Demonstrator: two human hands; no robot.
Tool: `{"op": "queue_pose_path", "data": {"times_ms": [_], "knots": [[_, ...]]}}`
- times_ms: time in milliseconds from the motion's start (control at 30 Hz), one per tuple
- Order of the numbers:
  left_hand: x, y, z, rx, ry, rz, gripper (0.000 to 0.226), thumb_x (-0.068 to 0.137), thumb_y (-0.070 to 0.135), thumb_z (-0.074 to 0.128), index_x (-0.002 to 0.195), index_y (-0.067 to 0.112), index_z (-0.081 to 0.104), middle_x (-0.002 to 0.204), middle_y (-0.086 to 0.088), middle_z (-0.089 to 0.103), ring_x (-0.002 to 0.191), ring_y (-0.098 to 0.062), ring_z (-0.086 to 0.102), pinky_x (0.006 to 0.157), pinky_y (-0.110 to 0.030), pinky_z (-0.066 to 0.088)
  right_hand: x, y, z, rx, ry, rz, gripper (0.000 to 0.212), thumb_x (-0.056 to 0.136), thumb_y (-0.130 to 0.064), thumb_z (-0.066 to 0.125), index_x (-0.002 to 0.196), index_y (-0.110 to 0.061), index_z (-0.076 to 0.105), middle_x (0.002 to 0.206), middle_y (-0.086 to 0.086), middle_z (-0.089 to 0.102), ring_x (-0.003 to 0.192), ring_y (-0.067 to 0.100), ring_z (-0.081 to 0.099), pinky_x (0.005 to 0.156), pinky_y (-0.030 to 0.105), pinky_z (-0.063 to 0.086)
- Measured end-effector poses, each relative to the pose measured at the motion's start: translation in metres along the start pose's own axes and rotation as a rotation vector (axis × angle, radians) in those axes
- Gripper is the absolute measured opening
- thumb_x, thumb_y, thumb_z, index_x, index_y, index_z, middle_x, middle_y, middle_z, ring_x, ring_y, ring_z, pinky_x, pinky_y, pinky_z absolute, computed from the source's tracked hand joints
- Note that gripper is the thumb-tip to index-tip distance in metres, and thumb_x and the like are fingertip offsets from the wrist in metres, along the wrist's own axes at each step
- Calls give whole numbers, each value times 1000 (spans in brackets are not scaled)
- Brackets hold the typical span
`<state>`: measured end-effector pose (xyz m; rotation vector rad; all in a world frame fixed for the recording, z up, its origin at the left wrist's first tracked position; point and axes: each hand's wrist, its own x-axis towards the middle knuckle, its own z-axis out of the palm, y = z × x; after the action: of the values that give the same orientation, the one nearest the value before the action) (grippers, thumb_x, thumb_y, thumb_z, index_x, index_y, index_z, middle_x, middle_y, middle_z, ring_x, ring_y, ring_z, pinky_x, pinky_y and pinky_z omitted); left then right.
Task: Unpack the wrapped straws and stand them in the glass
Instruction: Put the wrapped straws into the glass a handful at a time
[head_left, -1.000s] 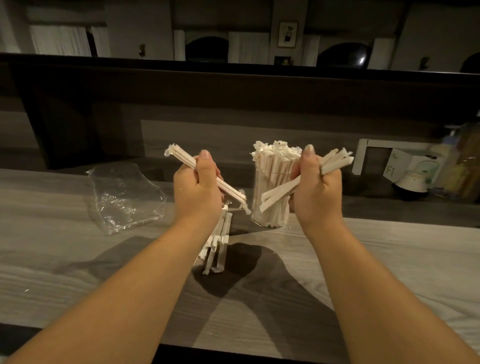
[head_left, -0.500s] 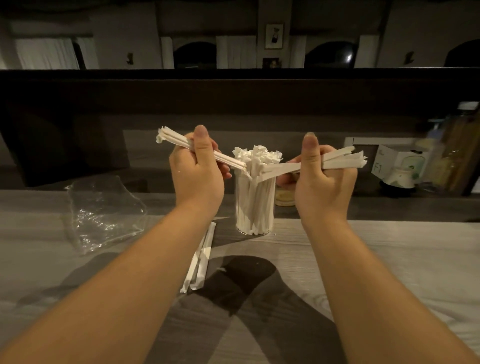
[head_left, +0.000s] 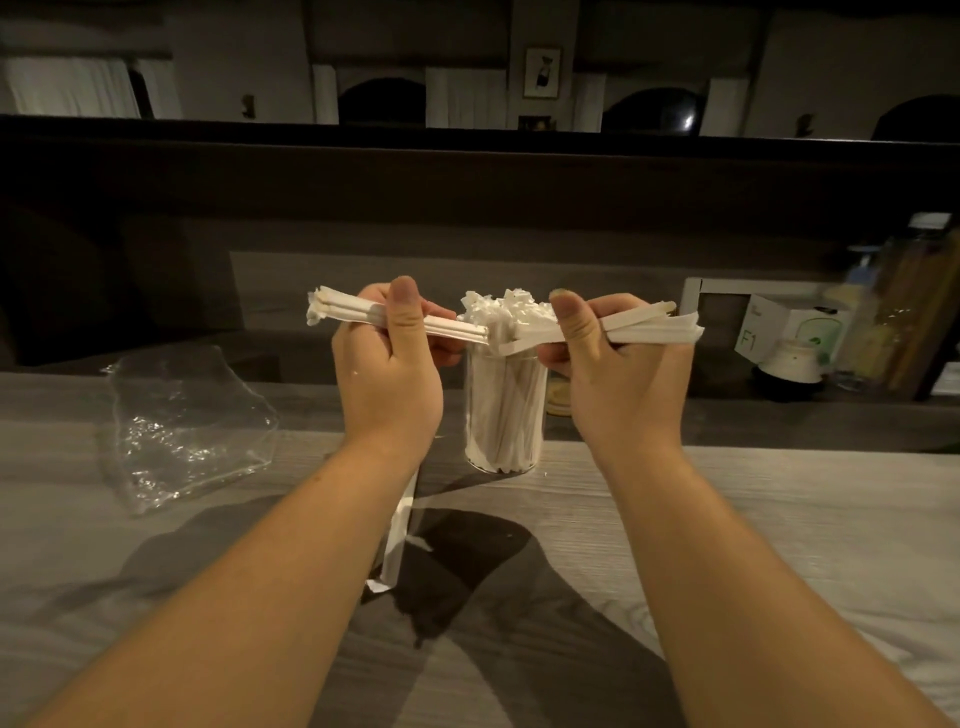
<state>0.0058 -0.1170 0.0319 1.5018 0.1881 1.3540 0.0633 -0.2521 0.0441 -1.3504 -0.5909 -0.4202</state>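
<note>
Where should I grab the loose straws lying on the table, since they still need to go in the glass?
Probably best to pinch the straws on the table near their near end, coming from above. They lie flat, pointing away from the person, and their far end is hidden under the left hand and forearm. Both hands hold bundles, the right hand too, so one must first empty into the glass.

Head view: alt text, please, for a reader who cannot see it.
Each hand grips a small bundle of wrapped straws, left hand and right hand, above a glass packed with upright straws. A crumpled clear plastic bag lies left on the wooden counter.
</note>
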Motion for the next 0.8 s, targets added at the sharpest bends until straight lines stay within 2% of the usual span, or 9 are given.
{"op": "queue_pose_path", "data": {"times_ms": [167,267,367,433,500,600,633,700,800], "knots": [[0,-5,1,61,-113,107,41,104,37,43,92,3,63,77,-4,69,66,-7,67,60,-17,52,-1,3,0,-148,-85,-13,23,78,-48,68,80,-26,59,72,-2,72,65,4,71,57,17,57],[6,-7,3,92,-130,117,39,104,41,43,87,10,60,77,-7,69,68,-16,68,62,-30,56,2,7,0,-175,-94,3,22,88,-41,68,80,-24,56,70,-2,69,60,3,69,54,17,54],[9,-4,3,112,-120,132,26,104,39,47,84,24,54,74,-2,68,67,-13,70,62,-31,57,4,5,1,-162,-104,5,25,91,-41,65,80,-21,55,69,1,66,58,7,67,51,15,52],[10,-1,5,78,-125,125,21,102,37,52,89,21,54,75,-4,70,65,-13,71,60,-27,58,6,4,2,-152,-101,-12,27,92,-43,63,80,-20,55,70,7,66,61,19,68,51,22,54],[12,1,6,48,-145,120,27,99,36,57,99,9,55,76,-7,70,64,-13,72,57,-24,58,8,3,4,-146,-90,-35,30,92,-45,62,81,-17,55,74,15,67,66,30,68,56,34,57],[13,2,9,28,-152,131,39,92,43,63,105,8,52,79,-9,69,66,-16,72,59,-29,60,11,2,9,-173,-71,-69,31,93,-45,62,80,-18,53,77,18,66,68,34,68,61,45,59],[13,3,10,16,-157,133,34,91,43,63,104,14,51,80,-7,67,67,-16,72,60,-29,60,11,2,10,-187,-66,-76,31,93,-44,63,78,-19,52,76,16,65,68,31,68,60,43,60],[10,4,12,4,-178,139,21,95,38,59,101,22,46,82,2,62,68,-9,69,62,-23,59,13,3,10,-207,-65,-77,31,95,-43,63,76,-21,51,70,8,61,62,16,65,55,29,58],[7,3,14,48,-192,166,8,102,23,55,97,22,48,78,6,57,63,0,62,59,-17,52,14,0,9,-206,-101,-86,32,96,-42,59,75,-21,49,65,-4,52,53,-1,53,50,12,46]]}}
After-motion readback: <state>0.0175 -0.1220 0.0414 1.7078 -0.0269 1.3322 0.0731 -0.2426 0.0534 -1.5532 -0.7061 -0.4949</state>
